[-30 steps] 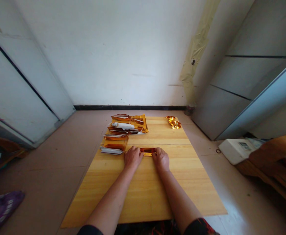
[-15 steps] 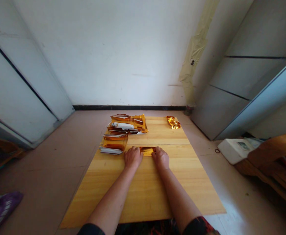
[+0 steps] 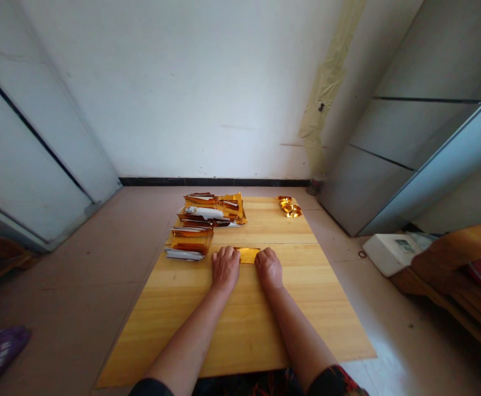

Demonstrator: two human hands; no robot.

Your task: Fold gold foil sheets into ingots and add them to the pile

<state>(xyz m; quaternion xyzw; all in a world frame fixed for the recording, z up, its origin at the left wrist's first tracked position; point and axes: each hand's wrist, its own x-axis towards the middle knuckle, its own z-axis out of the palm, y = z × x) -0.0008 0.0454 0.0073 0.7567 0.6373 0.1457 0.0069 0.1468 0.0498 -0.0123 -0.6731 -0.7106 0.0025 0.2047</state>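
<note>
A small strip of shiny gold foil paper (image 3: 248, 255) lies on the wooden table (image 3: 240, 319) between my two hands. My left hand (image 3: 226, 268) is closed on the strip's left end, its knuckles up and fingertips curled out of sight. At the other end, my right hand (image 3: 269, 268) is likewise closed, with fingers bent over the foil's edge. To the left of my left hand sits a stack of gold foil sheets with white edges (image 3: 191, 242). Behind it is a larger pile of the same foil sheets (image 3: 211, 212).
Folded gold foil pieces (image 3: 290, 207) lie at the table's far right corner. A white wall (image 3: 207, 99) rises beyond the table. On the right are a grey cabinet (image 3: 388, 137) and a white box (image 3: 388, 253); a purple bag (image 3: 1, 352) is on the floor at left.
The foil between my hands now looks flatter and evenly gold, its dark upper band gone. Both hands stay at its ends with only slight shifts. The whole view has moved a little.
</note>
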